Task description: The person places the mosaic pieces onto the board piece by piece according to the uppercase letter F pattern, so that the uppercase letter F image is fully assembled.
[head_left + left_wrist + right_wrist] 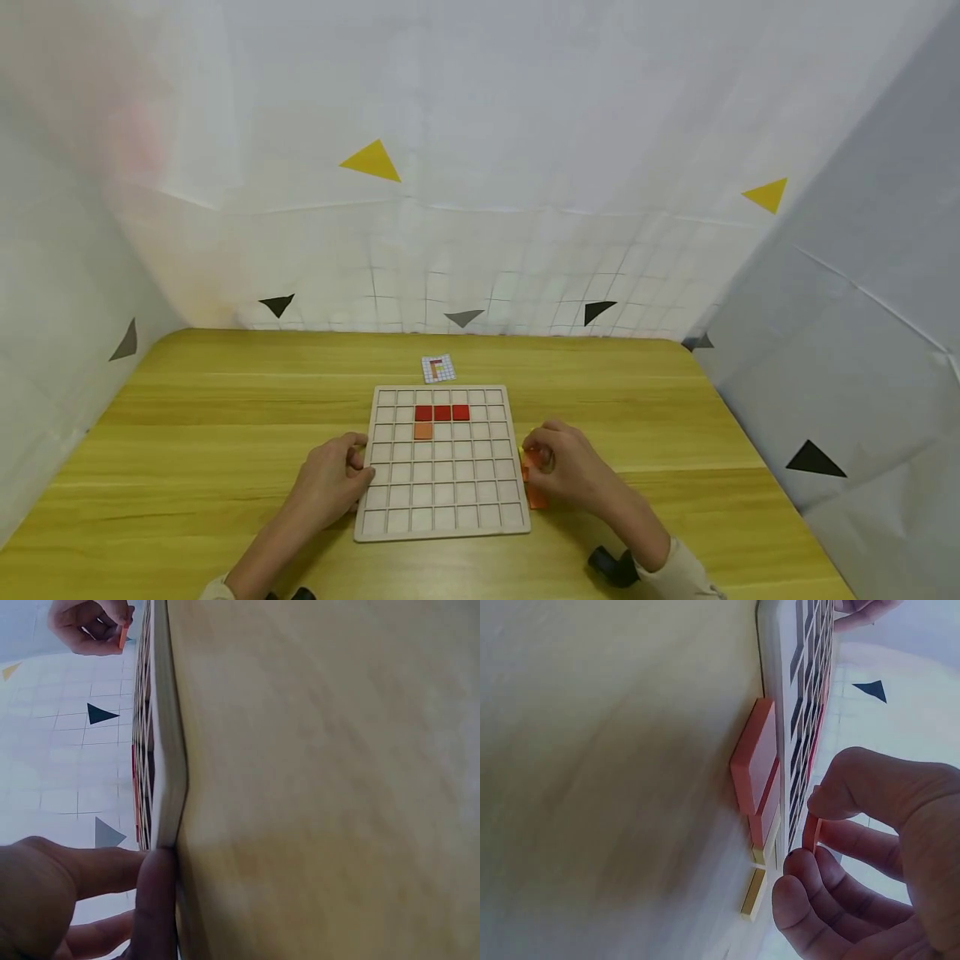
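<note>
A pale wooden grid board (444, 496) lies flat on the table. Three red tiles (442, 412) form a row near its far side, with one orange tile (423, 431) under the leftmost. My left hand (330, 477) grips the board's left edge between thumb and finger. Just above the right edge, my right hand (566, 467) pinches a single orange tile (811, 832) between thumb and fingertips. Below that hand, loose orange tiles (756, 757) and yellow tiles (754, 892) lie along the board's right side; the hand partly hides them in the head view.
A small card (438, 368) with a coloured grid pattern lies just beyond the board's far edge. White sheeting (525, 108) with yellow, black and grey triangles stands behind the wooden table (225, 400) and at both sides. A black device (613, 567) sits by the right wrist.
</note>
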A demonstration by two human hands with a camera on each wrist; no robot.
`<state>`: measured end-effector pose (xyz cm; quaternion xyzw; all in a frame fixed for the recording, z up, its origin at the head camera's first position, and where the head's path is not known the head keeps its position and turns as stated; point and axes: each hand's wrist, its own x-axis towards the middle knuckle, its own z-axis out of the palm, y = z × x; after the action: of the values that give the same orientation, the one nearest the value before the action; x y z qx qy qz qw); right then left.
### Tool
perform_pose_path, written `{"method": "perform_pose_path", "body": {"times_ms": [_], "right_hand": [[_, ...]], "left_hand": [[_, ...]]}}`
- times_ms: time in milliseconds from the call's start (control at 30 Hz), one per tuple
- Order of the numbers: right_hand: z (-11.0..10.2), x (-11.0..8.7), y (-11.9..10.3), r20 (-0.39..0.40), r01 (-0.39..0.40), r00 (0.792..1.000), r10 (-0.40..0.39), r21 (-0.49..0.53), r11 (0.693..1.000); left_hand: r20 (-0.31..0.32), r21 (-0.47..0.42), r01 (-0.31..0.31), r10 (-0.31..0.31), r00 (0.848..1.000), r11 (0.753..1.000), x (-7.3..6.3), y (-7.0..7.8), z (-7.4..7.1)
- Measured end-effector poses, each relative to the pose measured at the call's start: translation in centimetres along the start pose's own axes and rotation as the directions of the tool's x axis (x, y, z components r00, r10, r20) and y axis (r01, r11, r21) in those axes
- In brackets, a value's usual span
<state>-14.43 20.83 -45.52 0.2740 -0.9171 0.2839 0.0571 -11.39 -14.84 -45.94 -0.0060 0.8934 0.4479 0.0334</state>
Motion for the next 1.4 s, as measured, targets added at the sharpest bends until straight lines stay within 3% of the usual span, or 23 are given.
{"method": "perform_pose_path", "body": {"times_ms": [467, 1400], "right_hand": [[0.3, 0.6, -1.0, 0.024, -0.021, 1.000, 0.021, -0.001, 1.000], [1.9, 2.5, -2.9, 0.032, 0.075, 0.997, -0.076, 0.015, 0.997]], "left_hand": [[0.000, -0.007, -0.004, 0.004, 1.000, 1.000, 0.0, -0.1, 0.1], [0.002, -0.018, -0.004, 0.005, 1.000, 1.000, 0.0, -0.1, 0.0]]}}
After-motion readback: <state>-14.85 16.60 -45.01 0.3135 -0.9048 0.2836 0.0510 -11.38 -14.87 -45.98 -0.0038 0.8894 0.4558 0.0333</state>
